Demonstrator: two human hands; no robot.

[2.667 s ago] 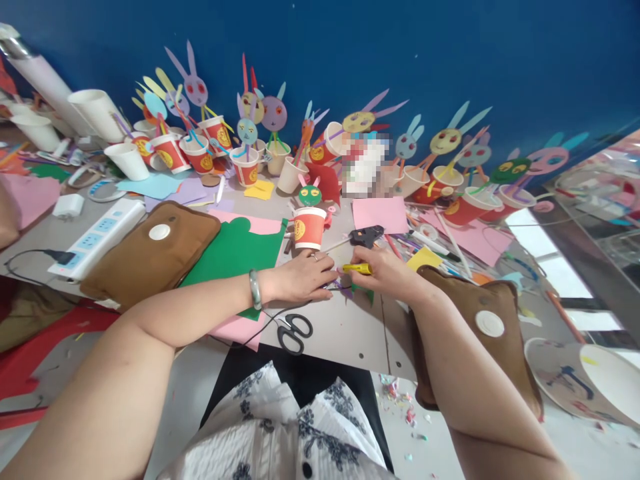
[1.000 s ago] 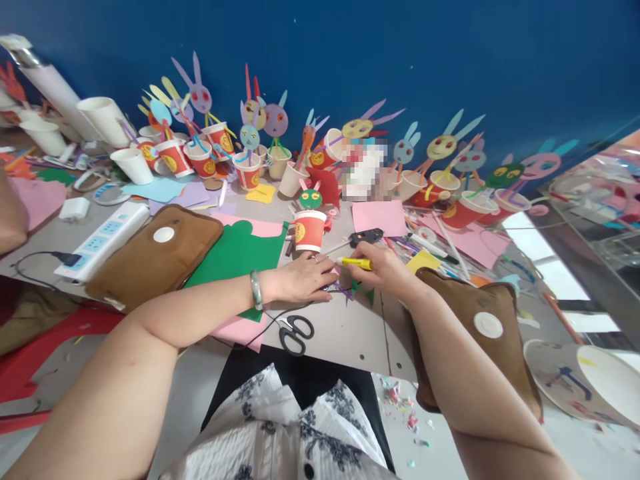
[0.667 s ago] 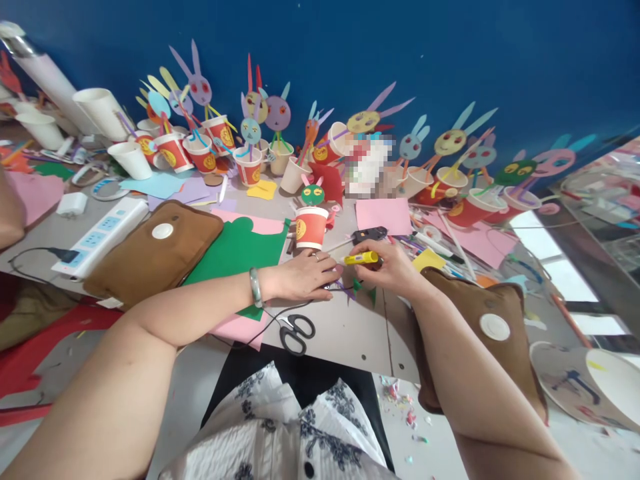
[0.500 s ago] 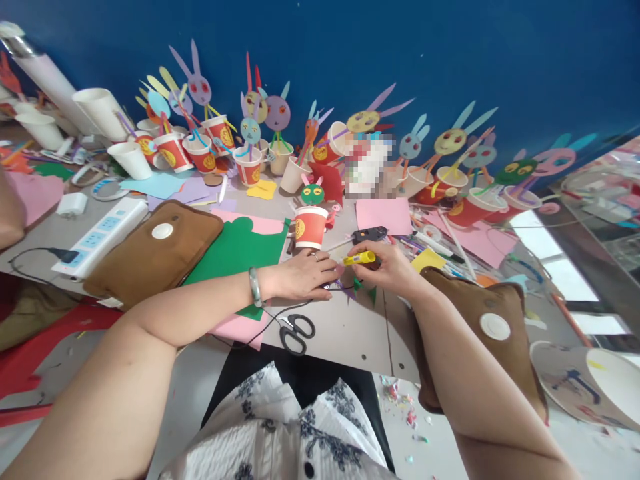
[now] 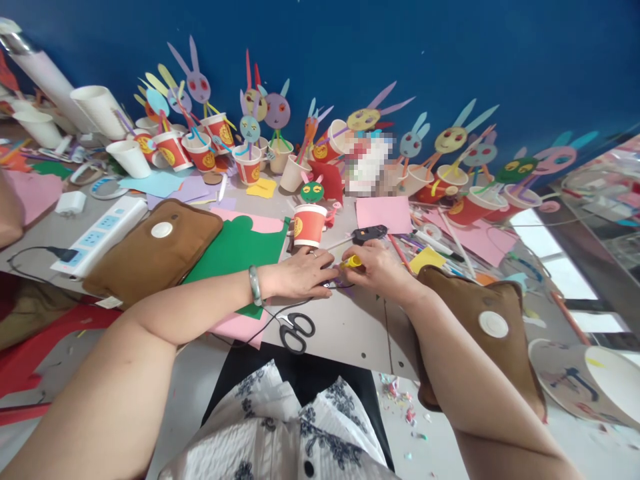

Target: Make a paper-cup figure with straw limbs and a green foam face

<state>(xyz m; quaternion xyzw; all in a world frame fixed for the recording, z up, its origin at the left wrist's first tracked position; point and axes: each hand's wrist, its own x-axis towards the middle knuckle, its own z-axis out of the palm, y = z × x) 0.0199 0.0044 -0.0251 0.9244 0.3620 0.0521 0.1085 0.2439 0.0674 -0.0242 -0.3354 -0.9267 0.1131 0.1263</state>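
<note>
My left hand (image 5: pixel 304 273) lies low on the table with its fingers stretched out, pressing near small paper pieces that its fingertips mostly hide. In my right hand (image 5: pixel 383 268) a short yellow tube (image 5: pixel 353 261) is pinched, its tip close to the left fingertips; whether it is a pen or glue cannot be made out. Just beyond the left hand stands a red paper cup (image 5: pixel 308 227) carrying a green rabbit face (image 5: pixel 312 192) with pink ears. Black-handled scissors (image 5: pixel 297 332) rest on the table, nearer to me. A black glue gun (image 5: pixel 370 233) lies behind the right hand.
Green paper (image 5: pixel 240 257) and a brown cushion-like pouch (image 5: pixel 155 247) occupy the left, beside a white power strip (image 5: pixel 103 233). Another brown pouch (image 5: pixel 475 320) lies under my right forearm. Several cups with paper rabbits line the blue wall (image 5: pixel 320 53). A thin cable crosses by the scissors.
My right hand has turned and shifted slightly left, bringing the yellow tube down closer to the left fingertips. Less of the tube shows. My left hand stays nearly in place.
</note>
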